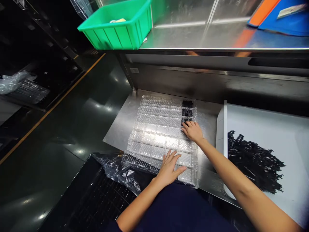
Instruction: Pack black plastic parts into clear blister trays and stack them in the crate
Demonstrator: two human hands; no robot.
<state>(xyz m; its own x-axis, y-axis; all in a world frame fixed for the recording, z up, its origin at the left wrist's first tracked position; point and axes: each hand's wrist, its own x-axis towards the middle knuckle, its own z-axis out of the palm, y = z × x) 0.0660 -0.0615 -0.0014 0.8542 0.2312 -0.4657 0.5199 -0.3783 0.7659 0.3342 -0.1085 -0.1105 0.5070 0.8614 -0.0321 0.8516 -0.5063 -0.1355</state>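
Observation:
A clear plastic tray (159, 129) with rows of square compartments lies on the metal worktop. Small black parts (187, 112) fill a few compartments in its far right column; they look like plastic pieces, too small to name. My right hand (193, 132) rests on the lowest of these filled compartments. Its fingertips touch the black parts, fingers slightly bent and a little apart, and it partly covers that compartment. My left hand (169, 169) lies on the near part of the tray, with fingers spread and nothing in it.
At the right a white bin (225, 129) holds a heap of black parts (253, 164). A green crate (116, 32) and a blue and orange box (285, 17) stand on the shelf above. Black plastic film (120, 174) covers trays at the lower left.

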